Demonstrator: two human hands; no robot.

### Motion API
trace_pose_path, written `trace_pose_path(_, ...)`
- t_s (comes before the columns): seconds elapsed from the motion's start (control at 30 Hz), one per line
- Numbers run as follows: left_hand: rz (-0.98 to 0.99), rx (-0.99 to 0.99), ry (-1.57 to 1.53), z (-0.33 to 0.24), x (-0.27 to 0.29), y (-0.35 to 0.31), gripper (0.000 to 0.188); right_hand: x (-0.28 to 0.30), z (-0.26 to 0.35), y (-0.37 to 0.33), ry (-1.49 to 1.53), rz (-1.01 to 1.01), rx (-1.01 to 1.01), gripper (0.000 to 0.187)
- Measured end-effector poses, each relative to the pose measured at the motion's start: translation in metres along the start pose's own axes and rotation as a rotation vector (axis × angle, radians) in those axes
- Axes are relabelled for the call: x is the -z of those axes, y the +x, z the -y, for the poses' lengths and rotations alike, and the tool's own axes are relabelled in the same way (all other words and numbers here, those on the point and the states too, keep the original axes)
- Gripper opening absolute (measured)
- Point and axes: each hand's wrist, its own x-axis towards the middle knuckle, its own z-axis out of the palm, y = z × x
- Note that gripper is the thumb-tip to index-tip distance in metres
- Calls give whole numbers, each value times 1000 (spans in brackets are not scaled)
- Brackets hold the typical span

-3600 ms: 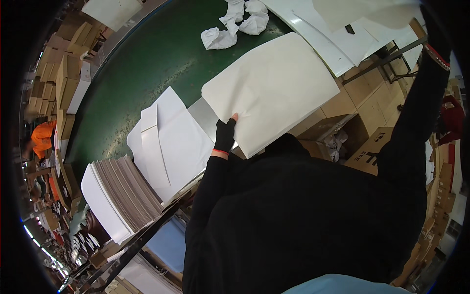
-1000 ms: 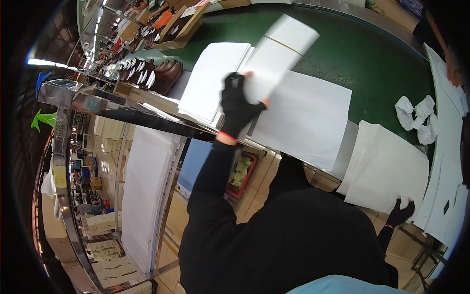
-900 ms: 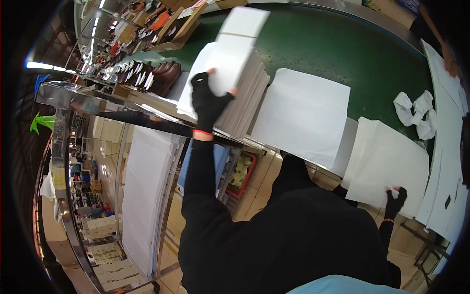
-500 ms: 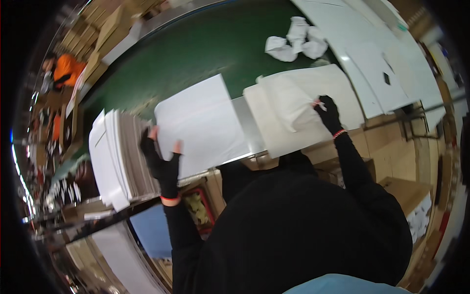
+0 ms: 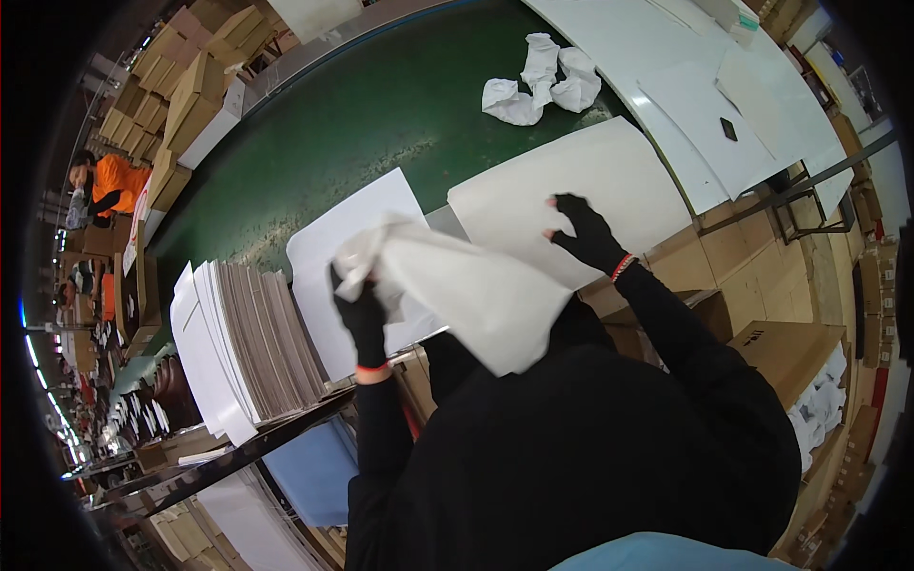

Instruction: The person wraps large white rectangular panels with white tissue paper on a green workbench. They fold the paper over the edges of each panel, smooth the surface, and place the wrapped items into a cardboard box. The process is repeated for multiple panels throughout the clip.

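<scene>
My left hand (image 5: 362,322), in a black fingerless glove, is closed on the gathered end of a thin off-white paper sheet (image 5: 481,300). From there the sheet slants across toward my body, its far end loose and slightly blurred. Beneath it on the table lies a smooth white sheet (image 5: 333,219), partly covered. My right hand (image 5: 592,238), gloved the same way, is open with thumb and fingers apart. It is over the near part of a stack of off-white paper (image 5: 609,171) and holds nothing.
A tall pile of white-topped sheets (image 5: 262,333) stands left at the table's near edge. Crumpled white paper (image 5: 543,81) lies on the green tabletop (image 5: 352,124). A pale board surface (image 5: 695,105) adjoins at right. An open carton (image 5: 785,357) sits lower right; a person in orange (image 5: 119,181) is far left.
The thin sheet came off the right-hand stack and moved left over the white sheet. My right hand let go and opened; my left hand now grips the sheet.
</scene>
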Motion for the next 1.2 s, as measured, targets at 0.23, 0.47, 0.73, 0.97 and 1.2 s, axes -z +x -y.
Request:
trace_pose_path(0.23,-207,125,-153,28,98,-21,44,-30,-74,-60,-510,183,-121,63)
trace_pose_path(0.47,-343,-147,206,-27,47,-24,46,-21,-52,-9,540,-429,-584,35)
trace_pose_path(0.73,223,-19,-469,-79,-23,-44,107,-15,203,69,1605,780,-283,45)
trace_pose_path(0.97,-156,-467,549,-2,64,24,56,-117,139,51,668,634,-141,26)
trace_pose_path(1.2,171,-207,1098,94,48,8,79,-166,115,34,386,491,290,15)
